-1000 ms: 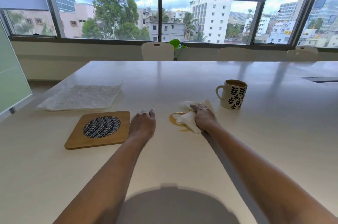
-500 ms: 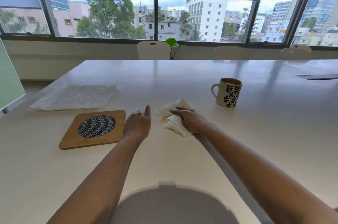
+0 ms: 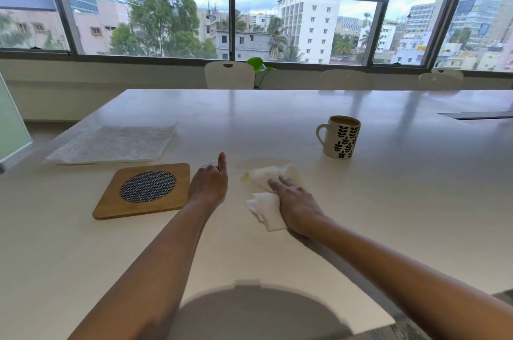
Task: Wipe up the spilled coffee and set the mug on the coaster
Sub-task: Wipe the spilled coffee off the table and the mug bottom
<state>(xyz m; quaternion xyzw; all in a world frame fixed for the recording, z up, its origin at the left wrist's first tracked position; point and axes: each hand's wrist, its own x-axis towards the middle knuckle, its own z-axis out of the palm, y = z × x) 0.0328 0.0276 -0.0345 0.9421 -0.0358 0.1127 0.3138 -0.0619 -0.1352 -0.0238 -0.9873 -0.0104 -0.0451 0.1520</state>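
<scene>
Near the middle of the pale, smooth table [image 3: 388, 214], the right hand [image 3: 298, 205] lies flat on a crumpled white paper napkin [image 3: 265, 189], its grip spread, fingers extended and pressing down rather than pinching; the left hand [image 3: 209, 184] rests just beside the coaster [image 3: 144, 191], its grip loosely curled and holding nothing, one finger pointing forward. Only a faint damp ring [image 3: 263, 163] shows just beyond the napkin, so the wiping looks nearly done; the napkin's far fold carries a yellowish stain, and dragging that soaked part back across the glossy surface could smear coffee rather than lift it; thin paper may also tear if pushed hard while wet. The mug [image 3: 340, 137], a cream ceramic cylinder printed with black leaf sprigs, handle turned to the left, stands well apart to the right and farther back, not yet on the coaster; it appears filled close to the rim, so a quick or tilted carry could slop out a fresh spill. The coaster is a rounded square of light wood with a dark woven disc inset; behind it lies a flat, textured white cloth [image 3: 111, 145].
</scene>
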